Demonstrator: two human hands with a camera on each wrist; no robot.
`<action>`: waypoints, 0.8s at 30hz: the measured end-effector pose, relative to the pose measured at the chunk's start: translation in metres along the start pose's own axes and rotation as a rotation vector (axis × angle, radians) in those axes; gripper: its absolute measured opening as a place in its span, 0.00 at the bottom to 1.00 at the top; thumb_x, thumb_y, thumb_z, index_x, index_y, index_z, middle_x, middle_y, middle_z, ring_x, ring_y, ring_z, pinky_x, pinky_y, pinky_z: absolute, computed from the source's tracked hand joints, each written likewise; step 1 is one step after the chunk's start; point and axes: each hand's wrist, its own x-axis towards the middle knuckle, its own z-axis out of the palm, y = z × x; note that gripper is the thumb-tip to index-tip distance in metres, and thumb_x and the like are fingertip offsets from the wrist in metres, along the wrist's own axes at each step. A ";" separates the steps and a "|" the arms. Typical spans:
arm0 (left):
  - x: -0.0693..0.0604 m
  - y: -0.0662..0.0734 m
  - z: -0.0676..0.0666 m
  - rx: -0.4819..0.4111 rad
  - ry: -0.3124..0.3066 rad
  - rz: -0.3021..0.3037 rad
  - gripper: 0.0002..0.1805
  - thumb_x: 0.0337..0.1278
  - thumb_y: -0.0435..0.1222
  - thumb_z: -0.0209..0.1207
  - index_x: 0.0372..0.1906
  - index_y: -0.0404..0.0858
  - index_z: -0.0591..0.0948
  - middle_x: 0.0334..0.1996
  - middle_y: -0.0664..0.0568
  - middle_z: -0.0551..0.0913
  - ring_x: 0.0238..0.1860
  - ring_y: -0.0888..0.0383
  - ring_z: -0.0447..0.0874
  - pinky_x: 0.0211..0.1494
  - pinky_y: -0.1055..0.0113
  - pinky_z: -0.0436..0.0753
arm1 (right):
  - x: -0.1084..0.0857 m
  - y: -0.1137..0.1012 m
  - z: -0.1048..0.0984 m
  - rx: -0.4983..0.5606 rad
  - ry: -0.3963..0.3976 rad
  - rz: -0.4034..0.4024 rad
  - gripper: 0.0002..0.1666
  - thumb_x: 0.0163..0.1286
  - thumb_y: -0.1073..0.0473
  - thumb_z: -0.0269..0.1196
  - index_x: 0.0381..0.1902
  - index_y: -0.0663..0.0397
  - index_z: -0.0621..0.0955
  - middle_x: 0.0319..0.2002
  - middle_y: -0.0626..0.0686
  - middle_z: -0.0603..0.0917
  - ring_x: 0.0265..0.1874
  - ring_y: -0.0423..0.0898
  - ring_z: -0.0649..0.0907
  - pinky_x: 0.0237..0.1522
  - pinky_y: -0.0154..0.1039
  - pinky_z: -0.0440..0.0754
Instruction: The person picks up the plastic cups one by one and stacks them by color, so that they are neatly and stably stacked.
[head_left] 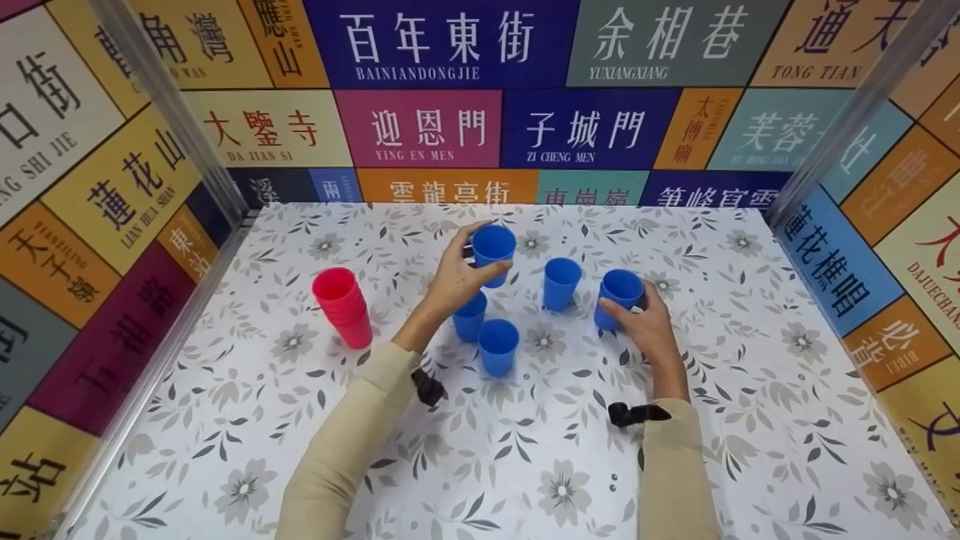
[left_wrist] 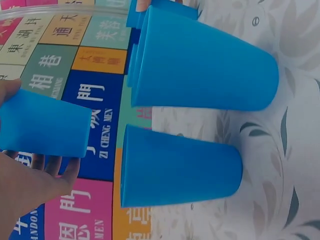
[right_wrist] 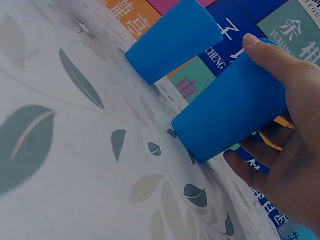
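While held aloft at upper centre, blue cup: gripped round the sides by the left hand, thumb in front, fingers behind; probably for leaving the mouth free.
Right-of-centre cup: held mouth up between thumb and curled fingers of the right hand; contact of base with worktop impossible to tell.
Both hands: closed only to cup width, one cup each.
Standing blue cups: lone cup between the held pair; rear cup and front cup near each other at centre; all upright, likely for easy side grasping.
Red stack: left of centre, nested, presumably for compactness.
Worktop surface: white, printed with grey flowers and leaves.
Walls: multicoloured panels of Chinese lettering, across the top and down both sides of the frame.
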 end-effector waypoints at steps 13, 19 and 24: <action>0.013 0.011 0.037 0.074 -0.103 -0.014 0.41 0.56 0.48 0.69 0.74 0.49 0.66 0.69 0.46 0.68 0.66 0.48 0.73 0.64 0.52 0.80 | -0.001 -0.002 0.001 0.018 -0.018 -0.022 0.49 0.64 0.46 0.71 0.76 0.53 0.62 0.71 0.64 0.70 0.73 0.59 0.68 0.76 0.57 0.61; 0.017 0.019 0.054 0.024 -0.147 -0.011 0.40 0.55 0.48 0.70 0.73 0.51 0.67 0.69 0.47 0.71 0.65 0.49 0.74 0.64 0.54 0.80 | 0.000 0.000 0.002 0.011 -0.009 -0.029 0.49 0.63 0.45 0.72 0.75 0.54 0.63 0.70 0.65 0.71 0.72 0.60 0.69 0.74 0.57 0.64; 0.019 0.022 0.068 -0.001 -0.173 -0.023 0.40 0.54 0.46 0.72 0.72 0.52 0.69 0.67 0.47 0.72 0.64 0.50 0.74 0.60 0.56 0.82 | -0.001 0.000 0.003 -0.007 -0.020 -0.022 0.52 0.62 0.41 0.71 0.76 0.53 0.62 0.71 0.64 0.70 0.73 0.60 0.68 0.75 0.58 0.63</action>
